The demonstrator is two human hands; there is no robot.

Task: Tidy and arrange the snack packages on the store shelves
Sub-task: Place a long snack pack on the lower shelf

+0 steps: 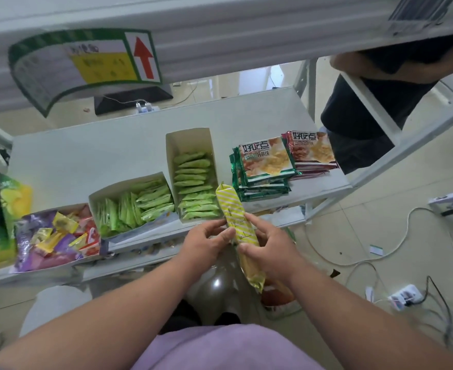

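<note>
Both my hands hold a long yellow-and-white striped biscuit pack in front of the white shelf. My left hand pinches its left side and my right hand grips its right side, fingers curled round it. The pack's far end reaches over the shelf's front edge beside a cardboard box of green sachets. A second box of green sachets lies to the left, and a tray of mixed candies further left. Stacks of green cracker bags and red cracker bags sit at the right.
An upper shelf edge with a price tag holder hangs overhead. Another person in dark clothes stands behind the shelf at the right. Cables and a power strip lie on the tiled floor to the right. Yellow-green chip bags stand at the far left.
</note>
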